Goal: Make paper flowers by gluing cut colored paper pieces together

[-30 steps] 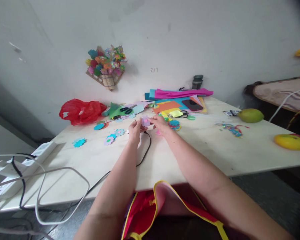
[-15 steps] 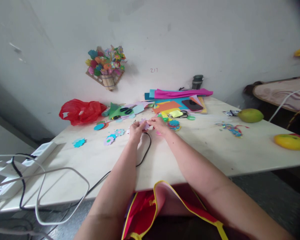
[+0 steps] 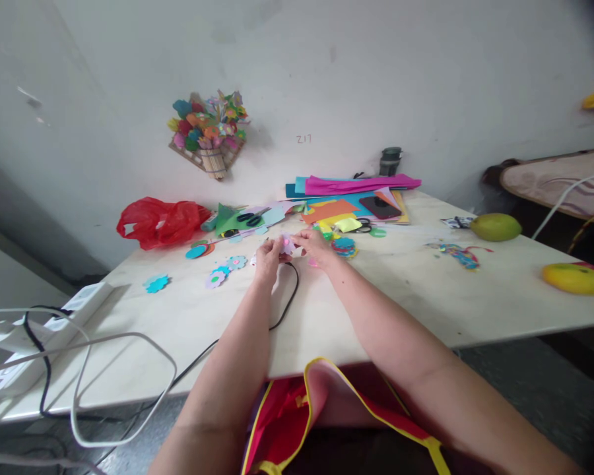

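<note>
Between my two hands is a lilac paper flower (image 3: 288,245) with a pink centre, held just above the table. My left hand (image 3: 267,256) pinches the flower's left edge. My right hand (image 3: 313,244) has its fingers closed at the flower's right side. Under my hands, the end of a black cable (image 3: 297,284) is partly hidden. Left of them lie a pale blue flower (image 3: 236,262), a lilac flower with a green centre (image 3: 216,278) and a bright blue flower (image 3: 157,284). Blue paper discs (image 3: 197,252) lie farther left.
Scissors (image 3: 249,218) rest on paper scraps at the back; a phone (image 3: 379,206) lies on coloured sheets. A red plastic bag (image 3: 163,223) sits at the back left. A power strip (image 3: 79,300) with white cables occupies the left edge. Two mangoes (image 3: 495,227) are at right.
The lilac flower's pink centre now shows between my hands. My fingers have shifted slightly around its edges; the things on the table stay where they were.
</note>
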A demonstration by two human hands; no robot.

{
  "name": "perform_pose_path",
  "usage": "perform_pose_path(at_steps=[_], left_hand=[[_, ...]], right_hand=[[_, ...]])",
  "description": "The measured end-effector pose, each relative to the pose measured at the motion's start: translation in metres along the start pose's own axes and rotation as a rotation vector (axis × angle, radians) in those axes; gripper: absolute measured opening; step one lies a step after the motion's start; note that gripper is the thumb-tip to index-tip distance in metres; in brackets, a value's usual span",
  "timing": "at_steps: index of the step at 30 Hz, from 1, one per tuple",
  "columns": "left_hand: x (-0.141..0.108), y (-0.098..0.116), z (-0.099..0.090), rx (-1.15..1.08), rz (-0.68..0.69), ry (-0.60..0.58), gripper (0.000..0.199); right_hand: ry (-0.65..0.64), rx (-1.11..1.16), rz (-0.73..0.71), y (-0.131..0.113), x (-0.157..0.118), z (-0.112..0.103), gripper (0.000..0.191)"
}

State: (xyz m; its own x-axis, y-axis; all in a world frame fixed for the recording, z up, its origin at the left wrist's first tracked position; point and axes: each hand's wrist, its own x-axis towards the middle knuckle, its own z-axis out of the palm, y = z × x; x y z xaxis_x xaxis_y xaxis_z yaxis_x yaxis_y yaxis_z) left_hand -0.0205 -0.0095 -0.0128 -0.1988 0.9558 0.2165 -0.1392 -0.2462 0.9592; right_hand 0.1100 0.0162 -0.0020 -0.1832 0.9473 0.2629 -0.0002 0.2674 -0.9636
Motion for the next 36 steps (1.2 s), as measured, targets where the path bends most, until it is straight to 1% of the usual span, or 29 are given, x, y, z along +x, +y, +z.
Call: perform_pose_path(at_steps=[2, 4, 5, 7, 8, 10, 11, 14, 19, 25, 30, 36], left_hand=[[-0.001, 0.001, 0.0, -0.001, 0.005, 0.011, 0.05], [-0.001, 0.002, 0.0, -0.012, -0.003, 0.027, 0.05], [-0.002, 0.003, 0.001, -0.018, -0.009, 0.037, 0.05], [-0.002, 0.004, 0.001, -0.03, -0.017, 0.057, 0.05], [-0.003, 0.005, 0.001, -0.037, -0.017, 0.068, 0.05], [-0.003, 0.006, 0.001, -0.053, -0.015, 0.09, 0.05], [-0.003, 0.006, 0.002, -0.061, -0.013, 0.098, 0.05], [-0.002, 0.005, 0.002, -0.081, -0.007, 0.111, 0.052], [-0.002, 0.003, 0.003, -0.131, -0.005, 0.082, 0.054], [-0.003, 0.005, 0.001, -0.156, -0.028, -0.007, 0.048], [-0.003, 0.005, 0.0, -0.171, -0.039, -0.031, 0.047], [-0.001, 0.003, 0.0, -0.16, -0.009, -0.052, 0.046]], right_hand=[[-0.004, 0.003, 0.01, -0.001, 0.0, 0.001, 0.02], [0.056, -0.048, -0.028, -0.003, -0.001, 0.002, 0.019], [0.11, -0.104, -0.077, -0.004, -0.001, 0.002, 0.019], [0.213, -0.253, -0.225, -0.006, 0.0, 0.003, 0.014], [0.24, -0.328, -0.303, -0.006, 0.0, 0.004, 0.01], [0.233, -0.449, -0.414, -0.005, 0.001, 0.006, 0.002], [0.214, -0.493, -0.443, -0.004, 0.002, 0.006, 0.003], [0.188, -0.578, -0.465, 0.002, 0.004, 0.009, 0.004], [0.238, -0.586, -0.492, 0.009, 0.008, 0.011, 0.004], [0.201, -0.589, -0.483, 0.006, 0.008, 0.01, 0.01], [0.197, -0.605, -0.489, 0.006, 0.009, 0.01, 0.008], [0.207, -0.604, -0.508, 0.008, 0.009, 0.01, 0.007]])
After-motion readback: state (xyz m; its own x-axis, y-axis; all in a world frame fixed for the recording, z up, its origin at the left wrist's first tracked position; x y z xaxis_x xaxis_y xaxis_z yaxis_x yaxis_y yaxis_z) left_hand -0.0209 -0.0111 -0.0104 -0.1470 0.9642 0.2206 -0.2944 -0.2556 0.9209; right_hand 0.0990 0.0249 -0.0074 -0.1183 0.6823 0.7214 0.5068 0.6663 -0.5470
